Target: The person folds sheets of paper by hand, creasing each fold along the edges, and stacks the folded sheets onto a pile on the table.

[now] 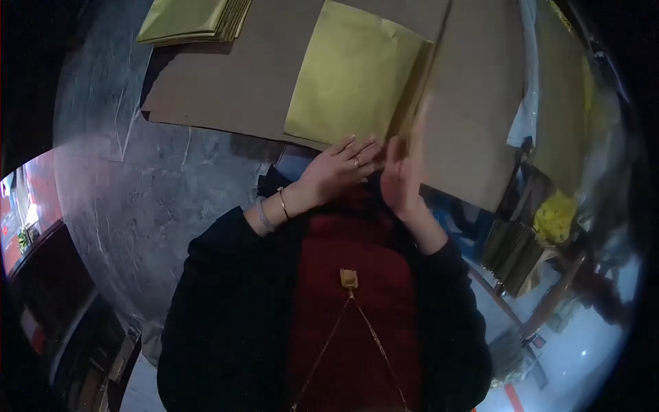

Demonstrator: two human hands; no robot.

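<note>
At the near edge of the yellow sheet (353, 79), a left hand (340, 172) with palm turned down, fingers straight and slightly spread, gripping nothing visible. Just to its right, a right hand (400, 180) held edge-on, fingers extended and blurred at the outer side, alongside the shadowed right strip of the sheet; whether touching that strip, impossible to tell. On the left hand, a ring (356, 162); on the wrist, a thin bracelet (283, 203) and a grey band (261, 215). Around both forearms, black sleeves (223, 240); between them, a dark red top (357, 329) with a pendant (349, 279) on a chain.

Beneath the sheet, brown cardboard (220, 96) with a ragged left edge. At its upper left, a stack (189, 17) of gold sheets, well apart from the hands. Left of the cardboard, a grey, pale-veined expanse (158, 185). Along the right, a whitish strip (527, 110); below that, a dark bundle (509, 254) of layered edges, just beside a crumpled yellow lump (555, 216).
</note>
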